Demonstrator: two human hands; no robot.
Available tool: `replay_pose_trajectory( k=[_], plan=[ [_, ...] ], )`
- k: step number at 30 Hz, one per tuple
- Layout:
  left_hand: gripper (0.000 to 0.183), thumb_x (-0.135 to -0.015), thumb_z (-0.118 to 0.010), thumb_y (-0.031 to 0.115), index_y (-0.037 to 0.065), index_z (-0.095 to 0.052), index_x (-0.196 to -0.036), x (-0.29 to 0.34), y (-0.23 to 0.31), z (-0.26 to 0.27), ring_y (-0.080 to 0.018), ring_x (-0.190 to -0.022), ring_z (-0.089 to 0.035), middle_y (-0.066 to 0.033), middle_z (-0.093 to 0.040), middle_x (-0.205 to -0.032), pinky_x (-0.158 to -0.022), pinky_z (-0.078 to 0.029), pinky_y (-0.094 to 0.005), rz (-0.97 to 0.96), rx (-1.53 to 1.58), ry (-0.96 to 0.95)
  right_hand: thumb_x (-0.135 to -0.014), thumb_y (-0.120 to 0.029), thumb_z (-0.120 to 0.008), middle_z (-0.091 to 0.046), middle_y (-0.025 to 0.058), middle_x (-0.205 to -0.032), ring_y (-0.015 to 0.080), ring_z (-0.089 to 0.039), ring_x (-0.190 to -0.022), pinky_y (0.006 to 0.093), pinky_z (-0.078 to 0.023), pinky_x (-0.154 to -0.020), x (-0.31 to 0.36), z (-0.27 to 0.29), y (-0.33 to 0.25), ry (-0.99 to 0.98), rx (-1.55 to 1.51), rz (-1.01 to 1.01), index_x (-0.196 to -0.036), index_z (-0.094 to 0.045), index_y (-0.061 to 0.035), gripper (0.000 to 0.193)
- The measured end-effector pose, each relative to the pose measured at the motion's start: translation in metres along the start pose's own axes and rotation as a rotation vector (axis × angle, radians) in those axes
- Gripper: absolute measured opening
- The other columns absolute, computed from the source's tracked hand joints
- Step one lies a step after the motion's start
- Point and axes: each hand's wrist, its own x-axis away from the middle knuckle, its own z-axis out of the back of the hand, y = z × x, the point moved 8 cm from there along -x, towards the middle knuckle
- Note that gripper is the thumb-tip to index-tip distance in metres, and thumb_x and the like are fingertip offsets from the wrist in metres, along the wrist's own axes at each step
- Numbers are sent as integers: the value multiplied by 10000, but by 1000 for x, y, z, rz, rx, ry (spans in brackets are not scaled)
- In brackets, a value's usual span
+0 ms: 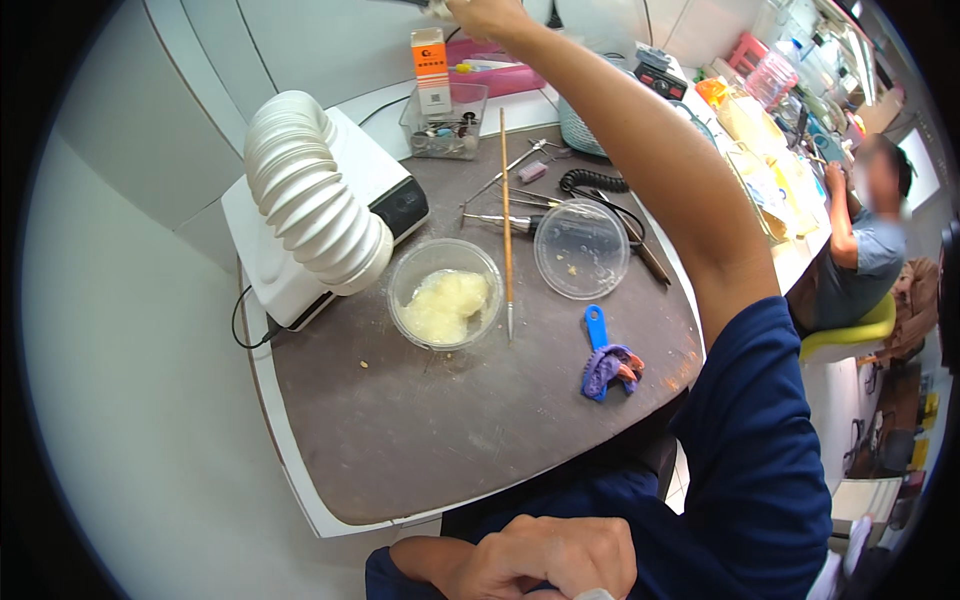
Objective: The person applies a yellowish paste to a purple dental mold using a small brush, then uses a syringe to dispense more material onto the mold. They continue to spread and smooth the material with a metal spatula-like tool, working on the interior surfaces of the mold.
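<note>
My right arm stretches up and across to the top edge, where my right hand point(485, 17) is closed around something small and whitish, mostly cut off by the frame. Close to my body, my left hand point(550, 555) is curled; a pale bit shows under its fingers, too little to name. On the brown desktop point(400, 440) stands a clear round tub point(402, 320) with a lumpy, pale yellow mass point(445, 305) inside. Beside it lie a thin wooden-handled brush point(507, 220) and a clear round lid point(582, 250). A blue-handled dental impression tray point(596, 330) carries purple material.
A white machine point(345, 150) with a ribbed hose point(305, 190) stands at the left. Behind are a small clear bin point(440, 140), an orange-and-white box point(431, 70) and a pink case point(510, 78). A handpiece point(515, 222) lies near a coiled cord point(590, 180). A person point(865, 240) sits at the far right.
</note>
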Motion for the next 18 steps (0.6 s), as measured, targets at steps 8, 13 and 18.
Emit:
replay_pose_trajectory(
  k=[8,13,18],
  plan=[
    [511,-1069,-409,372,16,-647,-791,-14,-24,-15,-234,-688,-603,-94,-645,-721,-597,-487,-329,-34,-55,5,-891,-183,-693,-645,113,-833,137,-598,-678,270,-508,-644,67,117,-61,-102,-453,71,-1089,-604,96,353],
    [275,-1007,-533,208,-45,-615,-1078,8,-40,20,-218,-833,-623,-142,-666,-867,-792,-492,-342,145,-630,197,-917,-142,-667,-564,2,-818,68,-516,-648,207,-451,-590,155,206,-83,-127,-964,245,-1055,-571,-9,214],
    [174,-935,-604,101,-10,-610,-1068,14,-41,28,-230,-815,-620,-130,-665,-851,-776,-494,-339,-32,-1278,286,-938,-197,-641,-575,165,-1277,135,-561,-677,270,-473,-543,290,294,-12,231,-1038,147,-1287,-519,-13,412]
  ],
)
